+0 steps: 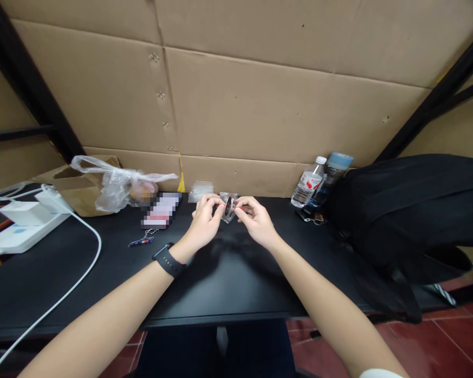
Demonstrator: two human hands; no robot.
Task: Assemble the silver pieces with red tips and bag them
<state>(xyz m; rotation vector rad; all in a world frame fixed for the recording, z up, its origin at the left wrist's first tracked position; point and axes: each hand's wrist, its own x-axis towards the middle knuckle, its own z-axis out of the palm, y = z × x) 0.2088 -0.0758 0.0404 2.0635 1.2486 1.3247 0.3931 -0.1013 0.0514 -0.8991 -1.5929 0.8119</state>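
Over the far part of the black table, my left hand (pixel 207 216) and my right hand (pixel 255 219) face each other with fingers pinched. Between their fingertips is a small dark round item (pixel 229 207) with a shiny, ring-like edge; its exact kind is too small to tell. Bits of red show at the fingertips on both sides. Clear crinkled plastic (pixel 227 218) shows around and below the item, and I cannot tell whether it wraps it or lies behind. A stack of small clear plastic bags (pixel 201 191) lies just beyond my left hand.
Left of my hands lie a phone (pixel 162 211) with a keychain, a knotted plastic bag (pixel 120 186), an open cardboard box (pixel 76 184) and a white power strip (pixel 27 226) with a trailing cable. A water bottle (pixel 308 184), a blue-lidded bottle (pixel 336 169) and a black backpack (pixel 410 210) stand right.
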